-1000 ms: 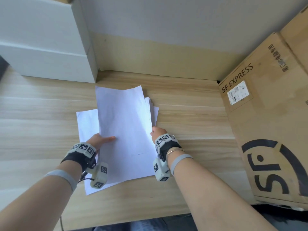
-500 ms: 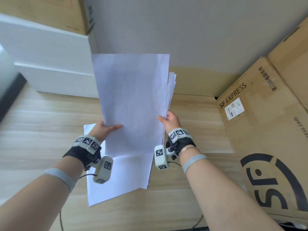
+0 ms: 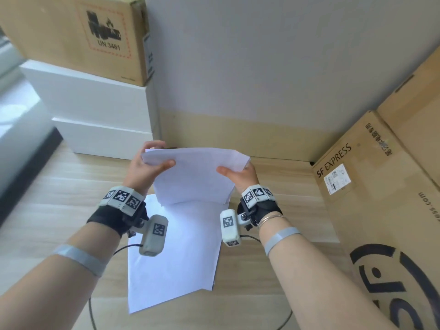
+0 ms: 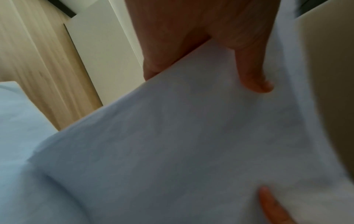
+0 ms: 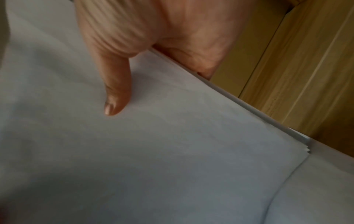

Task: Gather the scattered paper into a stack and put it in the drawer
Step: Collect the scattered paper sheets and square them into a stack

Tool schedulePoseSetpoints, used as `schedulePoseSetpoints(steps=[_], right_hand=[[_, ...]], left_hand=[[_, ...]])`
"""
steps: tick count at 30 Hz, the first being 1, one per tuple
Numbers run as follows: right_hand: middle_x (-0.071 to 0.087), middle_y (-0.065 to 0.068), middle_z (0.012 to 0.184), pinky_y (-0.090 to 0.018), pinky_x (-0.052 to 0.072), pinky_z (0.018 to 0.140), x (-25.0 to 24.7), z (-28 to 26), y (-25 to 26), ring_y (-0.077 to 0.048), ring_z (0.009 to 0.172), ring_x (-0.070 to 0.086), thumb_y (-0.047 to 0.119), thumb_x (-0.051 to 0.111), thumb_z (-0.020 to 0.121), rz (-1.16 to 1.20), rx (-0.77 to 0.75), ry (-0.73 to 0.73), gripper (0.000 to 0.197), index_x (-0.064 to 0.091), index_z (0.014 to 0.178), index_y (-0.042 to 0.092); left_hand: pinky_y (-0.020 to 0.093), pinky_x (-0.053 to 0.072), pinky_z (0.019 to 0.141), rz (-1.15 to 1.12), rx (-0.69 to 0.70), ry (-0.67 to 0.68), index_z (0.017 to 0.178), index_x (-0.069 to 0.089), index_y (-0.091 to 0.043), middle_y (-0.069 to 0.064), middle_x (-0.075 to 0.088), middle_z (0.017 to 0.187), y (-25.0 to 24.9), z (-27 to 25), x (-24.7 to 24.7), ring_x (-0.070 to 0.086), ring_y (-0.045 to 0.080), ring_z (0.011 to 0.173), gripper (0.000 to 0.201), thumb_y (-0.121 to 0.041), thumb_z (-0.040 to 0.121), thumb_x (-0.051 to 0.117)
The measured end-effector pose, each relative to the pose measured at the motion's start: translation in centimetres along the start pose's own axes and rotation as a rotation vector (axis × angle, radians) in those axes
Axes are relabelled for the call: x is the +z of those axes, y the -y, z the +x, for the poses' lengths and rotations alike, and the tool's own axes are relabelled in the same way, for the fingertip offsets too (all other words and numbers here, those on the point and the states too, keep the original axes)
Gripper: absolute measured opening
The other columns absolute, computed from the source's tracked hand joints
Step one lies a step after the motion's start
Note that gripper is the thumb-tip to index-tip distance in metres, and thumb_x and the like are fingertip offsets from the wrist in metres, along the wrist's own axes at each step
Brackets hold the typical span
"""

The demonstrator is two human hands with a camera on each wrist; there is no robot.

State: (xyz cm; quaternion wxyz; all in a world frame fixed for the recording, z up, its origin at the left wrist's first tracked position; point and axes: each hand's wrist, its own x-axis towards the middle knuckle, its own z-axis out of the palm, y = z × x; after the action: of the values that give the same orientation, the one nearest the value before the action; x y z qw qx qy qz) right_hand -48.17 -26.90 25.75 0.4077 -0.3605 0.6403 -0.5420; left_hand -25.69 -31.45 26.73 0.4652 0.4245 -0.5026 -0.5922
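Observation:
I hold a stack of white paper [image 3: 194,175] up above the wooden desk [image 3: 59,198], tilted away from me so its face looks foreshortened. My left hand [image 3: 148,163] grips its left edge, thumb on the front and fingers behind. My right hand [image 3: 240,173] grips the right edge the same way. The left wrist view shows the stack [image 4: 172,136] under my left thumb [image 4: 252,72]. In the right wrist view my right thumb [image 5: 114,91] presses on the stack [image 5: 172,136], whose layered edges show. One loose sheet [image 3: 173,258] lies flat on the desk below. No drawer is in view.
Two stacked white boxes [image 3: 95,110] stand at the back left with a cardboard box [image 3: 78,32] on top. A large SF EXPRESS cardboard box [image 3: 381,198] fills the right side. A grey wall [image 3: 262,55] backs the desk.
Both hands lifted the stack off the desk and stood it upright, then tipped its top away from me. One sheet stayed on the desk. The head view tilted upward.

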Motion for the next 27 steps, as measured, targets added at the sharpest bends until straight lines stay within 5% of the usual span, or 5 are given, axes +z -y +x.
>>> schedulePoseSetpoints(steps=[6, 13, 17, 24, 27], right_hand=[[0.061, 0.011, 0.087, -0.008, 0.049, 0.068, 0.1, 0.3, 0.2, 0.015, 0.063, 0.058, -0.015, 0.075, 0.067, -0.008, -0.042, 0.028, 0.050, 0.059, 0.091, 0.025], [0.064, -0.008, 0.102, -0.002, 0.050, 0.064, 0.3, -0.2, -1.1, 0.008, 0.068, 0.064, -0.009, 0.076, 0.070, -0.013, 0.020, -0.030, 0.046, 0.061, 0.113, -0.005], [0.065, -0.017, 0.107, 0.000, 0.047, 0.055, 0.4, -0.9, -1.9, -0.010, 0.074, 0.060, -0.008, 0.073, 0.073, -0.053, 0.122, -0.023, 0.040, 0.062, 0.112, -0.007], [0.065, -0.015, 0.106, -0.026, 0.044, 0.080, 0.8, -1.1, -4.6, -0.013, 0.092, 0.056, -0.004, 0.074, 0.075, -0.072, 0.306, 0.006, 0.033, 0.061, 0.101, 0.011], [0.060, -0.005, 0.096, -0.024, 0.041, 0.078, 1.3, -0.7, -5.8, -0.013, 0.090, 0.055, 0.002, 0.074, 0.077, -0.119, 0.337, 0.002, 0.028, 0.060, 0.098, 0.013]], left_hand=[[0.033, 0.034, 0.081, -0.079, 0.089, -0.118, 0.084, 0.061, -0.037, -0.004, 0.058, 0.080, -2.2, 0.4, 1.2, 0.049, 0.017, 0.089, 0.017, -0.048, 0.071, 0.060], [0.031, 0.033, 0.081, 0.026, 0.111, -0.274, 0.078, 0.053, -0.038, -0.007, 0.049, 0.077, -1.6, 1.5, 2.8, 0.044, 0.014, 0.079, 0.004, -0.040, 0.082, 0.055], [0.032, 0.044, 0.088, -0.005, 0.096, -0.113, 0.104, 0.041, -0.054, 0.003, 0.044, 0.111, 0.5, 1.4, 2.2, 0.048, 0.018, 0.095, 0.051, -0.028, 0.070, 0.068], [0.043, 0.048, 0.094, -0.027, -0.308, -0.061, 0.093, 0.061, -0.019, 0.005, 0.064, 0.095, 7.7, 0.9, -0.5, 0.058, 0.027, 0.100, 0.058, -0.022, 0.038, 0.079], [0.037, 0.042, 0.092, 0.204, -0.370, -0.061, 0.105, 0.062, -0.008, 0.009, 0.062, 0.100, 9.4, 0.7, -0.3, 0.056, 0.027, 0.103, 0.053, -0.018, 0.057, 0.081]])
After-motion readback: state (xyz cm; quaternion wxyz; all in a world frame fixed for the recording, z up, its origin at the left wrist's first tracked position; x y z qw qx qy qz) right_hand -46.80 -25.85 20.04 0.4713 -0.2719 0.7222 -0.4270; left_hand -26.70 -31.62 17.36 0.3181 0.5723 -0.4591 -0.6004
